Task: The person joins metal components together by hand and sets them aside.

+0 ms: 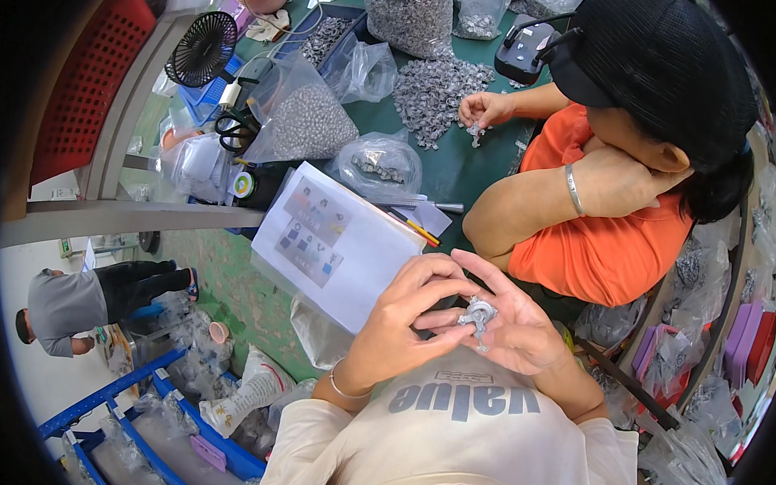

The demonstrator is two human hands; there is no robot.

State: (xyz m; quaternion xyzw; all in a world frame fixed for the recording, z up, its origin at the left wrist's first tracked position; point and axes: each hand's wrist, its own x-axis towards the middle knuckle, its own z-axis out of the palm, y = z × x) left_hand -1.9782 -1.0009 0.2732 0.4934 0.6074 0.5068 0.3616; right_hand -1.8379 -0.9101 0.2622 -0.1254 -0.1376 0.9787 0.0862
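In front of my chest, both hands meet around a small grey, irregularly shaped part (pixel 478 314) that looks like metal or plastic. My left hand (pixel 402 316) pinches it with thumb and fingertips. Palm upward, my right hand (pixel 522 326) cradles the same part against its fingers, the index finger stretched out. Beyond my left hand lies a stack of white paper sheets (pixel 366 267) in a clear sleeve, with printed pictures on the top one. A pen and yellow pencils (pixel 418 229) rest at its far edge.
At right, a co-worker in an orange shirt (pixel 593 241) handles a small piece beside a heap of grey parts (pixel 436 94) on the green table (pixel 459 172). Filled clear bags (pixel 302 124), a black fan (pixel 205 48) and scissors (pixel 236 133) stand left. Blue bins (pixel 155 422) lie lower left.
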